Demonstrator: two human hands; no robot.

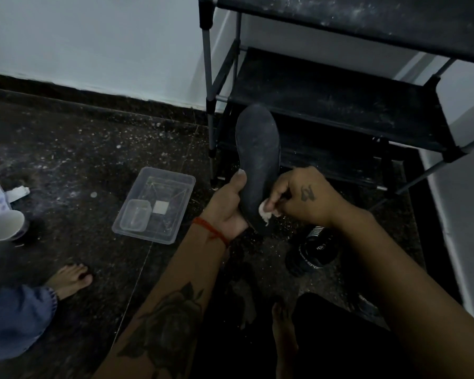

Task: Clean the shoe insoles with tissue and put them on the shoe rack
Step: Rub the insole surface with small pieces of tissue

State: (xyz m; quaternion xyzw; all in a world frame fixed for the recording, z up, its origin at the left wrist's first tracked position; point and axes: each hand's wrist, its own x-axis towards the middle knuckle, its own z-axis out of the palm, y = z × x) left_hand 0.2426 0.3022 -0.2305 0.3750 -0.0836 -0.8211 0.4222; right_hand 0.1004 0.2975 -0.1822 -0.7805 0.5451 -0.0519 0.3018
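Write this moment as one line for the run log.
step: wiping | left hand: holds insole | right hand: pinches tissue on insole | rack: no insole seen

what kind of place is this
Probably a home, on the floor beside a wall. A black shoe rack stands against the wall, a black shoe lies on the speckled stone floor, and a bare foot shows.

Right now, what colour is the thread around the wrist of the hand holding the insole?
Red, seen in the head view: a thin thread bracelet on the left wrist.
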